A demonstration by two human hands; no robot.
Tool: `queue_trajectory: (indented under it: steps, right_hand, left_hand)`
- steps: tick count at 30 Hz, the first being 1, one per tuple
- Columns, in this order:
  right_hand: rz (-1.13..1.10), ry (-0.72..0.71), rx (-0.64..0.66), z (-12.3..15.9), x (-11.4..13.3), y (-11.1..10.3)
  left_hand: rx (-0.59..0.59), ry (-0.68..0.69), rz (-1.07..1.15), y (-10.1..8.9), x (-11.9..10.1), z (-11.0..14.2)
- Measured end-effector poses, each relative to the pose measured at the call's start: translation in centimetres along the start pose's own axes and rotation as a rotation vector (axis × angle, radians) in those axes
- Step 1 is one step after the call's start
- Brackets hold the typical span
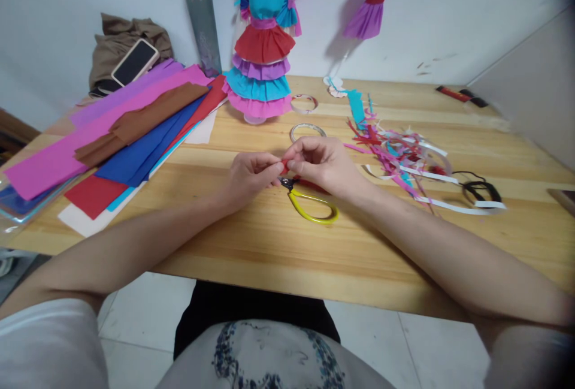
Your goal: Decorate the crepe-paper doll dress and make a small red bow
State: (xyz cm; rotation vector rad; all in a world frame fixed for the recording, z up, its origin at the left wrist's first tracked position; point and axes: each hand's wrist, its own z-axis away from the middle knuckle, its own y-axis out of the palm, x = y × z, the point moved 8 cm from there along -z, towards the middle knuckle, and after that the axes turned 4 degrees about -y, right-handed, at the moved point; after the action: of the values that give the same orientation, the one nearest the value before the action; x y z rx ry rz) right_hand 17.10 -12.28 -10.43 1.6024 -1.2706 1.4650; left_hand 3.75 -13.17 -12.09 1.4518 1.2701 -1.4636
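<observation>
Between the fingertips of both my hands is a small piece of red crepe paper [284, 165], mostly covered by the fingers. My left hand [254, 178] pinches it from the left, and my right hand [321, 164] pinches it from the right. Scissors with yellow handles [313, 209] lie on the table just under the hands, their blades partly hidden. Behind the hands rests a roll of tape [308, 132], and a second tape roll [304, 103] sits farther back. A doll form in a layered crepe-paper dress [263, 41] stands near the wall.
Folded crepe-paper sheets [148, 119] are piled at left, with a phone [135, 62] on brown cloth and a grey bottle [202, 23] behind. Paper scraps [395, 149] and a black cord [481, 190] lie at right. A purple paper umbrella [371, 2] leans at the wall.
</observation>
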Motion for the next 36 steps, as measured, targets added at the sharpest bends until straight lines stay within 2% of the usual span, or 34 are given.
queue_trajectory:
  steps: [17, 20, 23, 26, 30, 36]
  right_hand:
    - [0.335, -0.154, 0.02, 0.2, 0.9, -0.1]
    - [0.422, -0.206, -0.03, 0.2, 1.5, -0.4]
    - [0.577, -0.321, -0.145, 0.6, 2.8, -1.1]
    - [0.77, -0.466, -0.238, 1.3, 3.9, -1.4]
    - [0.984, -0.662, -0.191, 2.1, 4.0, -0.1]
    - [1.124, -0.88, -0.168, 2.9, 3.4, 1.2]
  left_hand:
    - [-0.063, 0.062, -0.083, -0.2, 0.5, -0.1]
    - [-0.08, 0.035, -0.03, -0.4, 0.4, -0.3]
    - [-0.097, -0.016, -0.035, -0.9, 0.3, -0.3]
    - [-0.003, -0.083, 0.021, -0.4, 0.4, -0.2]
    - [0.161, -0.187, 0.249, 1.0, 1.0, -0.1]
    - [0.197, -0.22, 0.447, 1.3, 1.2, -0.3]
